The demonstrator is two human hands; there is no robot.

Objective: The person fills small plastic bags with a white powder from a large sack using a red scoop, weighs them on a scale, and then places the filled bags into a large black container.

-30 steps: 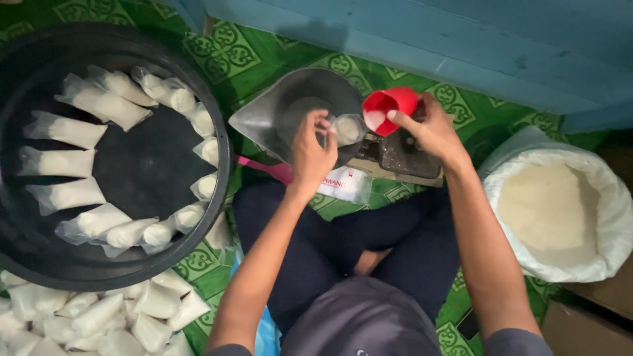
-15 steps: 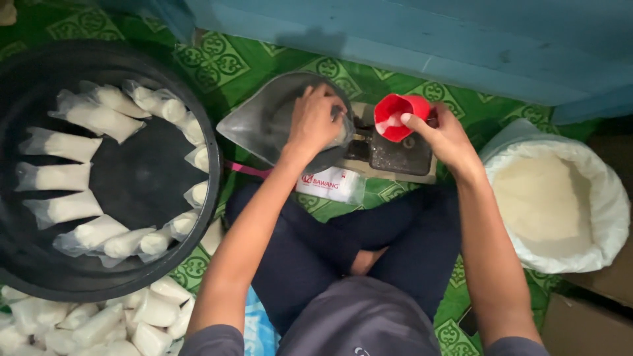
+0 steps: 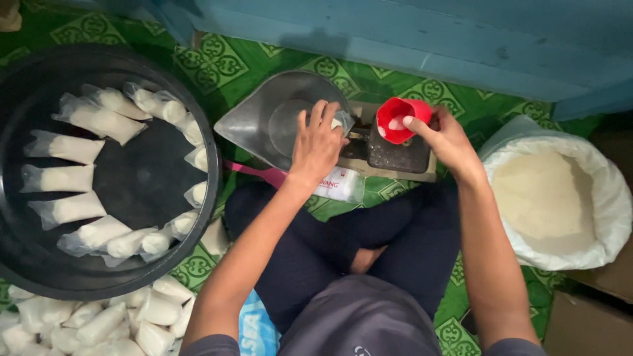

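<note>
Red scoop cup (image 3: 402,118) with white powder inside, held above the dark platform of a small weighing scale (image 3: 395,153), pinched at its near rim by the right hand (image 3: 445,140), fingers closed on the cup wall so the cup sits just past the fingertips, toward the blue wall (image 3: 422,39). Left hand (image 3: 318,144) spread palm down over the metal scale pan (image 3: 277,118), fingers curled around a small clear bag (image 3: 339,123) at the pan's right edge, grip closed on it, though the bag mostly hidden under the fingers. Cup and bag near each other but apart, the scale's beam between them. Flat printed plastic packet (image 3: 339,184) just below the left wrist, lying on the green patterned floor mat (image 3: 217,62), with a pink strip (image 3: 254,173) beside it. Open white sack (image 3: 554,191) of white powder to the right, near the right forearm. Large black basin (image 3: 99,178) to the left, filled bags of white powder (image 3: 79,118) ringed along its inside wall. More filled bags (image 3: 99,323) piled on the mat below the basin. Crossed legs in dark trousers under both arms.
</note>
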